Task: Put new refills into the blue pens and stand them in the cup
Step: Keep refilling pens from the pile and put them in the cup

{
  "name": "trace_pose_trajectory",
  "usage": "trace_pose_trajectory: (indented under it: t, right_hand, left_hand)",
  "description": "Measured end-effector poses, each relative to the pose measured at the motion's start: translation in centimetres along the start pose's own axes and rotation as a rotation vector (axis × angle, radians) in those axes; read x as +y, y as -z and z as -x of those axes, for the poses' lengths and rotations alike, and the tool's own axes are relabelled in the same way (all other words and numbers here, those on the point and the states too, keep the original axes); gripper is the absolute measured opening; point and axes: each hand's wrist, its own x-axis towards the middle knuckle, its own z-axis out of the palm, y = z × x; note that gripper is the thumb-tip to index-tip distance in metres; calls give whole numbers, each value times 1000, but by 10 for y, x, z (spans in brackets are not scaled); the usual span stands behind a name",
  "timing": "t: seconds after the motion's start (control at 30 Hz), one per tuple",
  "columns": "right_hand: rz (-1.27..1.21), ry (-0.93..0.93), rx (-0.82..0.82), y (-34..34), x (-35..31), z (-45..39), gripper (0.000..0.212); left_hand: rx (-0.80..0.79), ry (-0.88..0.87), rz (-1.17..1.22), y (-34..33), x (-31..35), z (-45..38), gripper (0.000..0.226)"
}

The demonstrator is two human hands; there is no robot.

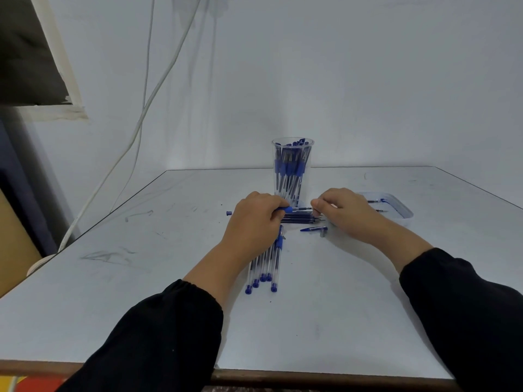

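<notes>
The left hand (254, 219) hides the pen barrel (285, 209).

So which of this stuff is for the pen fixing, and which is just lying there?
For the job:
left hand
right hand
pen being refilled
loose refills
pens lying in a row
clear cup of pens

Just lying about:
shallow clear tray
white cables

- Your cup (293, 165) looks like clear, glossy plastic.
- Your pens (266, 264) have clear plastic barrels and blue caps.
- Your table (141, 292) is smooth, faintly glossy, scuffed grey.
- Your sleeves (158, 335) are matt black cloth.
- Your tray (402, 210) is translucent plastic.
</notes>
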Motion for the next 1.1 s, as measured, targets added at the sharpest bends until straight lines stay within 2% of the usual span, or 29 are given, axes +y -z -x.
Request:
trace_pose_trajectory:
  t: [0.33,0.4,0.57,0.8,0.87,1.0,1.1]
  right_hand:
    - [-144,33,15,-9,-4,-1,38]
    - [-89,8,9,-2,-1,2,37]
    - [256,30,-64,13,7,6,19]
    - [303,99,-135,9,9,6,5]
    - [232,84,-119,9,7,8,4]
    - [-259,-78,19,9,2,5,3]
    - [-488,-124,70,7,0,3,4]
  left_hand:
    - [10,-34,-9,-2,1,-1,24]
    - [7,-21,-16,-2,0,-1,25]
    - [5,-6,-20,-2,-2,0,26]
    - [1,-11,-34,-4,-6,-2,27]
    - [4,-12,-39,-4,-5,-2,26]
    - [8,-6,-35,-3,-4,-1,26]
    - [10,-4,-43,-2,-3,-1,26]
